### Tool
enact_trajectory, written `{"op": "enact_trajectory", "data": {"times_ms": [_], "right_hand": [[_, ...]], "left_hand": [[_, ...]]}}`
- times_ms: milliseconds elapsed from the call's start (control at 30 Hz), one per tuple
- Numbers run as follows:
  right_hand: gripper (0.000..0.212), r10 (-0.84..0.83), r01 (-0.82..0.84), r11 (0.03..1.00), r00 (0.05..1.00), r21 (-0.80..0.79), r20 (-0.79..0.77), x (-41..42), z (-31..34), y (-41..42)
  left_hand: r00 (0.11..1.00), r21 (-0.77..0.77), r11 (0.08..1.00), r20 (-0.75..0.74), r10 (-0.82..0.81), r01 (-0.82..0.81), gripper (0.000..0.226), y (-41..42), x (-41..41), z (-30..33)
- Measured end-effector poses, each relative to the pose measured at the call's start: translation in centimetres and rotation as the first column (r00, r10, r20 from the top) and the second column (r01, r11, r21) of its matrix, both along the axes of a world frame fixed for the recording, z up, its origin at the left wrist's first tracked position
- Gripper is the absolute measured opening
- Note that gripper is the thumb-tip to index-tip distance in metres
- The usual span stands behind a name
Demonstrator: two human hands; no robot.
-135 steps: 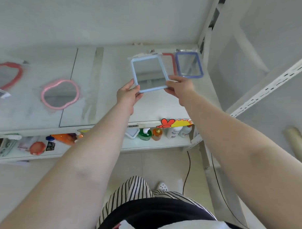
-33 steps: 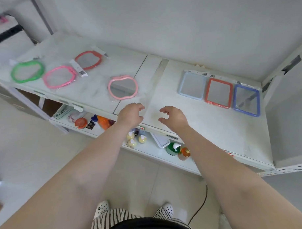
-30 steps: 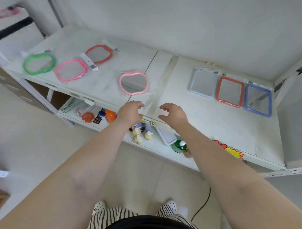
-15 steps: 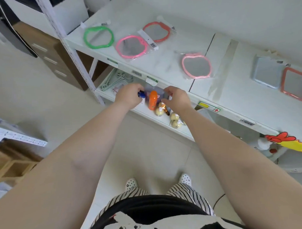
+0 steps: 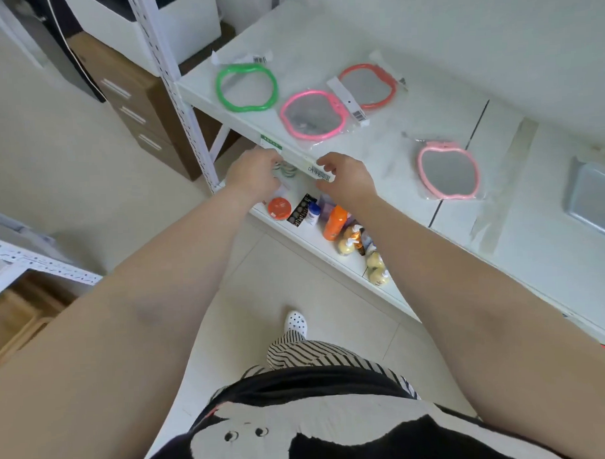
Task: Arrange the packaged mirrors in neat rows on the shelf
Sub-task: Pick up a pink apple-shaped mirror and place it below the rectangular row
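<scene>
On the shelf [image 5: 411,132]: four apple-shaped mirrors [image 5: 312,118] (bagged) | left hand [image 5: 254,174], right hand [image 5: 347,178]: loosely curled, empty

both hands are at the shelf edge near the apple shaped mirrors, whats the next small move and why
Probably reach both hands, left hand and right hand, both holding nothing, to the light pink apple mirror. It lies apart, nearer the front edge, while the green, pink and red mirrors lie close together further back.
</scene>
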State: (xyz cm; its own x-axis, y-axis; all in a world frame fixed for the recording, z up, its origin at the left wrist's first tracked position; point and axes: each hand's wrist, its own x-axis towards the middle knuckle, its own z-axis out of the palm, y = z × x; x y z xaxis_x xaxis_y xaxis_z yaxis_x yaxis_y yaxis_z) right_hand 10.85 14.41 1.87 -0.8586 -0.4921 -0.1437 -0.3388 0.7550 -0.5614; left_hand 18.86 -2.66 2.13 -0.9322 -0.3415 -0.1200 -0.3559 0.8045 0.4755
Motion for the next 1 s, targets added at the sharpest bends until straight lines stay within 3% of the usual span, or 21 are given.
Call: {"op": "enact_trajectory", "data": {"times_ms": [233, 467, 733, 1000], "right_hand": [[0.04, 0.066, -0.065, 0.998, 0.998, 0.02, -0.016, -5.9, -0.1, -5.2], [0.041, 0.016, -0.015, 0.998, 1.0, 0.064, -0.01, -9.7, -0.2, -7.7], [0.043, -0.229, 0.229, 0.97, 0.973, 0.077, -0.013, -12.3, 0.6, -9.6], [0.043, -0.583, 0.584, 0.808, 0.811, 0.071, -0.038, -10.7, 2.9, -10.2]], "left_hand": [[0.998, 0.029, 0.997, -0.007, 0.069, -0.069, 0.05, -4.8, -5.0, 0.7], [1.0, 0.045, 0.999, -0.011, -0.025, 0.025, 0.05, -6.9, -10.3, 0.4], [0.958, 0.017, 0.958, -0.018, -0.287, 0.287, 0.049, -9.8, -17.5, 0.6], [0.823, -0.001, 0.824, -0.055, -0.565, 0.566, 0.049, -12.0, -22.6, 1.6]]}}
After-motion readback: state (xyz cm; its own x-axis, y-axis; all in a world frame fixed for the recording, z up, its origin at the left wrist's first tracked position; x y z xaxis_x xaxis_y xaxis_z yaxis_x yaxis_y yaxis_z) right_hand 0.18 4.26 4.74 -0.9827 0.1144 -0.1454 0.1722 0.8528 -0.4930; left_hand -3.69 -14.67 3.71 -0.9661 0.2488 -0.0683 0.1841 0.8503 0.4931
